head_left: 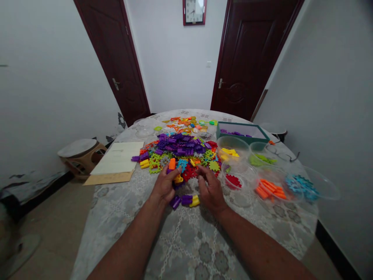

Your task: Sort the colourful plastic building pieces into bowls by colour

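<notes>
My left hand (165, 184) is closed around several plastic building pieces; an orange piece (172, 163) sticks up above the thumb and a yellow piece (178, 179) shows by the fingers. To its right, my right hand (211, 189) hovers at the near edge of the pile with curled fingers; whether anything small sits between them I cannot tell. Between the hands and closer to me lie purple pieces (175, 202) and a yellow piece (194, 201). Beyond both hands spreads a heap of gear-shaped pieces, with purple pieces (180, 144) on top and red gears (190, 171) at the front.
Clear round tubs at right hold yellow pieces (229, 152), green pieces (262, 159), red gears (233, 181), orange pieces (270, 189) and blue gears (302, 187). Behind them stands a green-rimmed box (256, 139) with purple pieces. Paper sheets (116, 159) lie left; glasses (291, 156) lie right.
</notes>
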A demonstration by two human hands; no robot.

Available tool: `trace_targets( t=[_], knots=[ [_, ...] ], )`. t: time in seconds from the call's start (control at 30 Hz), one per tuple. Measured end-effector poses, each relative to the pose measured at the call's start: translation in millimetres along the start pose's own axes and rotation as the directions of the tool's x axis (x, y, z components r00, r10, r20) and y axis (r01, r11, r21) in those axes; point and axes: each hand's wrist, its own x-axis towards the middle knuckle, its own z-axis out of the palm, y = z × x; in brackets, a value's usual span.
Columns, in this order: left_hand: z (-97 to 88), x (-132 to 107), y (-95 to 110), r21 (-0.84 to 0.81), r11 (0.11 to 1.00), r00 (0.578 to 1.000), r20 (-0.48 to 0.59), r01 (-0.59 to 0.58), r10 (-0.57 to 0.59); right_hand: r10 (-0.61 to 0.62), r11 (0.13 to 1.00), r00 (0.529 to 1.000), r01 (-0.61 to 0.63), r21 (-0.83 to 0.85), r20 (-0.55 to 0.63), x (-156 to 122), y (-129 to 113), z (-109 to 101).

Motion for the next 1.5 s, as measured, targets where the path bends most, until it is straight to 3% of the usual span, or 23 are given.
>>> trace_targets(
  t=[0.23,0.4,0.7,0.93,1.2,1.4,1.5],
  knots=[
    [7.8,-15,6,0.005,1.000,0.996,0.088,0.031,-0.031,0.060,0.994,0.993,-0.069,0.085,0.101,-6,-1,4],
    [5.6,-14,6,-0.058,0.994,0.992,0.092,0.087,-0.082,0.119,0.985,0.991,-0.126,0.119,0.065,-9,-5,9],
    [5.2,-20,14,-0.131,0.988,0.991,0.121,0.081,-0.065,0.002,1.000,1.000,-0.002,0.012,-0.019,-12,-11,8],
    [1.0,-20,14,-0.233,0.970,0.997,0.055,0.068,-0.057,-0.003,1.000,0.998,0.002,-0.018,-0.063,-13,-16,8],
    [-1.9,-13,8,-0.309,0.948,0.997,0.041,0.074,-0.065,0.113,0.992,0.990,-0.109,0.056,-0.082,-16,-16,9],
    [-2.9,-12,10,-0.259,0.965,0.999,0.000,0.031,-0.032,0.206,0.968,0.975,-0.191,0.161,-0.081,-11,-20,11],
    [-3.5,-10,11,-0.214,0.976,0.999,-0.012,0.036,-0.040,0.188,0.974,0.978,-0.175,0.142,-0.085,-9,-17,9]
  ],
)
